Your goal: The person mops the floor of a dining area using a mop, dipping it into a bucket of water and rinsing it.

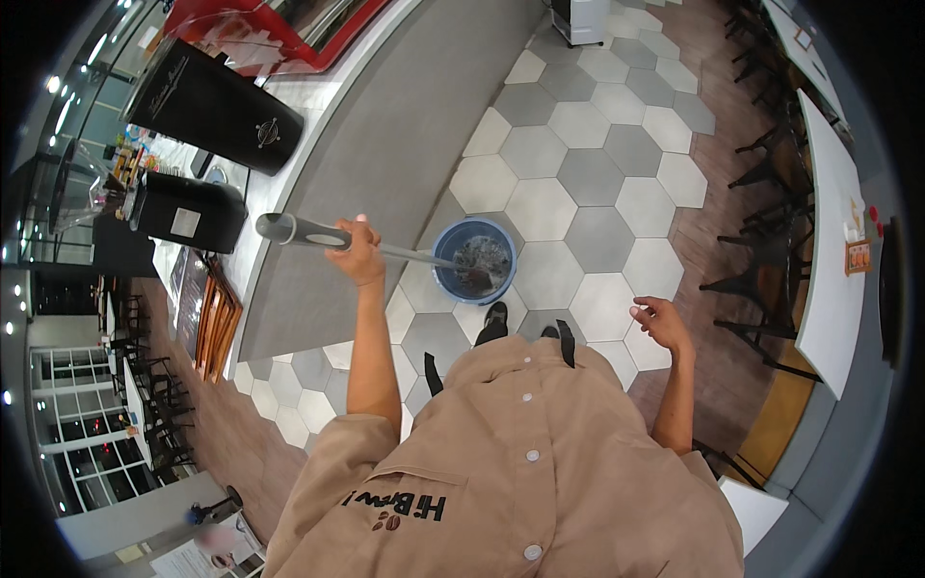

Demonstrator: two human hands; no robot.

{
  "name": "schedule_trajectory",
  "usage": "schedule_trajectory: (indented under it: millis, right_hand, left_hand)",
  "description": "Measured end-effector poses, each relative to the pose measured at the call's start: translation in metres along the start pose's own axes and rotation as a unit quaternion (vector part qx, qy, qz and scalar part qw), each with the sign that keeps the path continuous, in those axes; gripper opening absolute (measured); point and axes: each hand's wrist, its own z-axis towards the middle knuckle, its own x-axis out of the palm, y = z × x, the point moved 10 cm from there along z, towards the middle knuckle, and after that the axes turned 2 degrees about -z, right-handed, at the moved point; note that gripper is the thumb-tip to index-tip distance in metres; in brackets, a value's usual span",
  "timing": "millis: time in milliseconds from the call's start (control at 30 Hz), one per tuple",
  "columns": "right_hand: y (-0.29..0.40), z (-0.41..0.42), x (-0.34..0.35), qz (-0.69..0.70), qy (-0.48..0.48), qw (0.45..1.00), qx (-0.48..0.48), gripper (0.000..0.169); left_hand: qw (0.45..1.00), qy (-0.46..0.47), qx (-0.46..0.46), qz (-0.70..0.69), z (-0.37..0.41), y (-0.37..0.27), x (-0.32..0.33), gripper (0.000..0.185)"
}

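A long-handled mop (311, 234) is held in my left hand (359, 249), whose fingers wrap around the lower part of its grey grip. Its thin metal pole slants down into a round blue bucket (439, 280) on the floor just ahead of my feet. Foamy, murky water (483, 259) fills the bucket, and the dark end of the pole is partly hidden in it. Off to the right, my right hand (659, 321) hangs above the hexagonal tiles with its fingers loosely bent and apart, touching nothing.
A curved counter (318, 123) on the left bears black canisters (217, 105), brown-edged menu boards (217, 318) and a red-framed case (318, 54). White tables (831, 253) with black metal chairs (766, 282) line the right side. A white wheeled unit (578, 22) stands at the far end.
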Motion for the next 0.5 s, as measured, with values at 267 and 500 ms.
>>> schedule_trajectory:
  millis: [267, 500]
  right_hand:
    - [0.015, 0.002, 0.001, 0.007, -0.01, 0.999, -0.034, 0.046]
    - [-0.003, -0.01, -0.011, 0.001, -0.022, 1.0, -0.016, 0.046]
  left_hand:
    - [1.0, -0.012, -0.006, -0.016, 0.026, -0.033, 0.017, 0.032]
    - [0.992, -0.034, 0.12, -0.035, 0.097, -0.255, 0.036, 0.013]
